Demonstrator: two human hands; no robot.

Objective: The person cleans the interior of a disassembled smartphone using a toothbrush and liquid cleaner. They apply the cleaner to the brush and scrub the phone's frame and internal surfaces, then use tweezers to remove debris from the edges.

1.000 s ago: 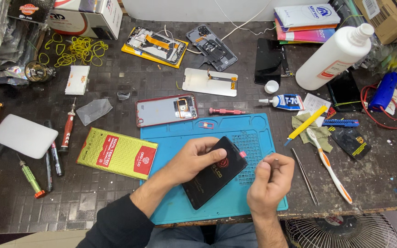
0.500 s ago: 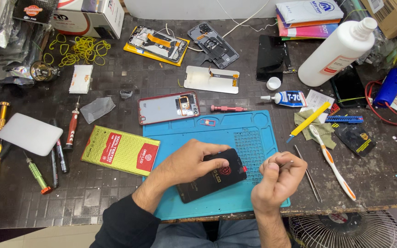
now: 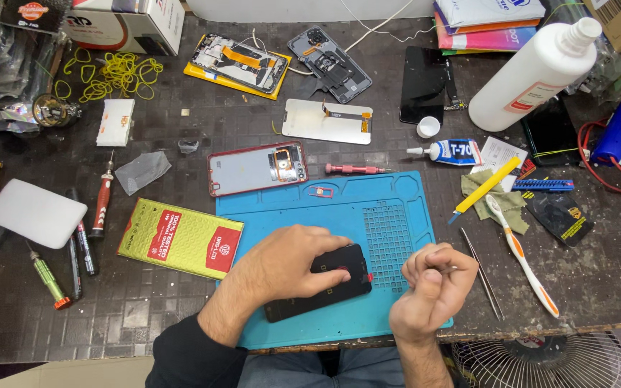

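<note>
Presently on the mat: black phone under the left hand, fine tool in the right

Item 1. Black phone (image 3: 321, 287), lying flat and slightly aslant on the near part of the blue silicone work mat (image 3: 397, 208). Something small and red shows at its right edge; too small to say what.

Item 2. Left hand (image 3: 285, 266), laid palm-down over the phone, fingers close together and pressing on its upper face. For steady work, the judgement is that this flat, even pressure should hold the phone from sliding on the mat.

Item 3. Right hand (image 3: 431, 287), just beside the phone's right end, fingers curled into a loose fist and pinching a thin pale tool whose tip points toward the phone. Its kind cannot be told. A low angle and light force at the edge look advisable.

Item 4. Tweezers (image 3: 481, 284), on the mat's right border, near the right hand.

Item 5. Toothbrush (image 3: 522, 255), further right.

Item 6. Yellow-green packet (image 3: 180, 237), left of the mat.

Item 7. Red-framed phone shell (image 3: 253, 169), above the mat's far edge.

Item 8. Glue tube (image 3: 451, 151) and white bottle (image 3: 533, 68), far right.
</note>
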